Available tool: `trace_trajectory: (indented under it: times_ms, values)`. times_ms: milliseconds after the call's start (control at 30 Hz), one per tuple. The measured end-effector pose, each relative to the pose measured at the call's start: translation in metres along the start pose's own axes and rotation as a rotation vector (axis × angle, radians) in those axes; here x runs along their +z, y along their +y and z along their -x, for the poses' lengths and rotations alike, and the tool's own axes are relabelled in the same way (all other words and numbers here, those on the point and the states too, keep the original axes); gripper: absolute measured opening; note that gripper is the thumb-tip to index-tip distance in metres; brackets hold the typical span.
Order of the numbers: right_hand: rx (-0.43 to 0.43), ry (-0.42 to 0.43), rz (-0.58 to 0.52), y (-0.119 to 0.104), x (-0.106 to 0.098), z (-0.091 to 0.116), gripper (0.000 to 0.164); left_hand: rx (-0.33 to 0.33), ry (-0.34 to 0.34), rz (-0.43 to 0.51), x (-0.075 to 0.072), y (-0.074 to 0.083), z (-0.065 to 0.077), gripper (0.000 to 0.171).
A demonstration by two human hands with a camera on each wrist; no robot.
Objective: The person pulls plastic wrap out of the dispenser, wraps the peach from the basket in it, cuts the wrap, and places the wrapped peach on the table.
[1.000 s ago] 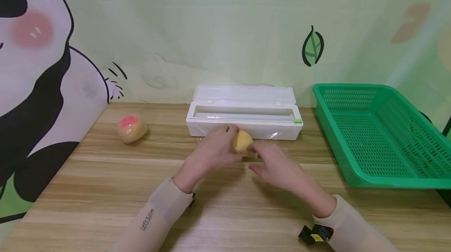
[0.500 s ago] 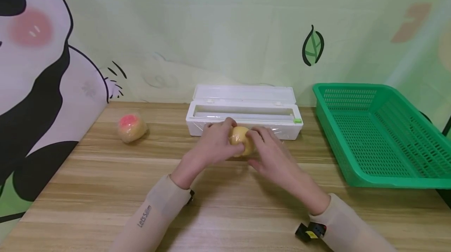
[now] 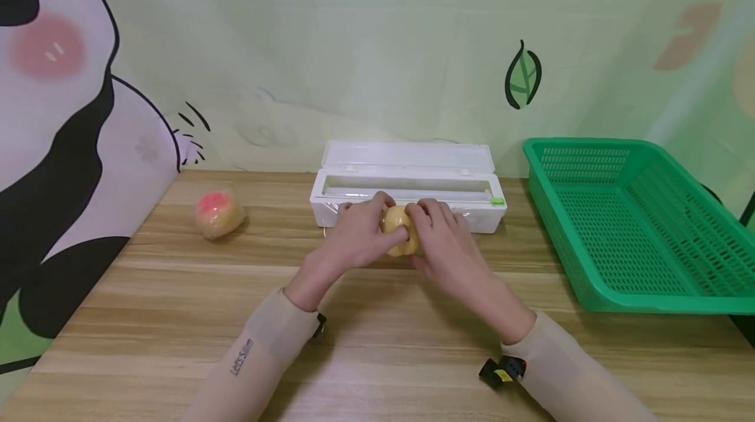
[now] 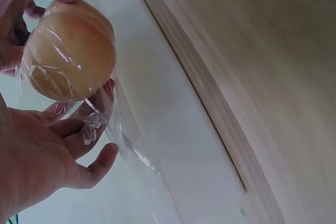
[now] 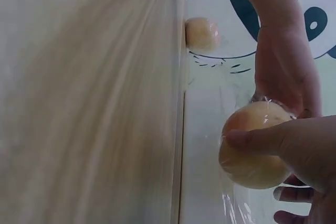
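Fruit (image 3: 396,220), round, yellow-orange, shiny under clear film (image 4: 140,157), in the grip of both hands (image 3: 360,232) (image 3: 449,244)

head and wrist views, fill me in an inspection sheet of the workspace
surface: wood-grain table
job's things: yellow fruit in clear film, in front of a white box with its lid open and a roll inside
clutter: pink-topped wrapped fruit at left; green basket at right
hands: left hand and right hand both hold the yellow fruit
cables: nothing clearly seen
surroundings: pale green backdrop with panda and leaf prints
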State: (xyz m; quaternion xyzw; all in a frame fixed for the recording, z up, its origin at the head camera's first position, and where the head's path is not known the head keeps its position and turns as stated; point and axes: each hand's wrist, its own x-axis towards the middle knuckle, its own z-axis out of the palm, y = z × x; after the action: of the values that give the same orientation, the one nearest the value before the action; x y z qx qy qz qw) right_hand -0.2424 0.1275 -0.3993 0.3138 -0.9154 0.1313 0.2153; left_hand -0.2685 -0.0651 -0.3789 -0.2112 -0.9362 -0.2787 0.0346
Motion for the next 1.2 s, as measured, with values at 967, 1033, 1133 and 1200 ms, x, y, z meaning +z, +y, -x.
trace_trajectory:
  times_ms: [967,1033,1133,1200]
  values:
    - [0.077,-0.086,0.022,0.007,-0.002,-0.013,0.081,0.079,-0.070,0.128,-0.069,-0.034,0.013,0.013]
    - [0.068,-0.074,0.040,0.007,-0.002,-0.014,0.081,0.086,-0.050,0.116,-0.071,-0.036,0.013,0.013]
    - [0.056,-0.060,0.058,0.006,-0.002,-0.016,0.080,0.084,-0.014,0.083,-0.074,-0.037,0.013,0.013]
    - [0.053,-0.060,0.067,0.006,-0.003,-0.017,0.078,0.066,0.004,0.069,-0.074,-0.039,0.013,0.014]
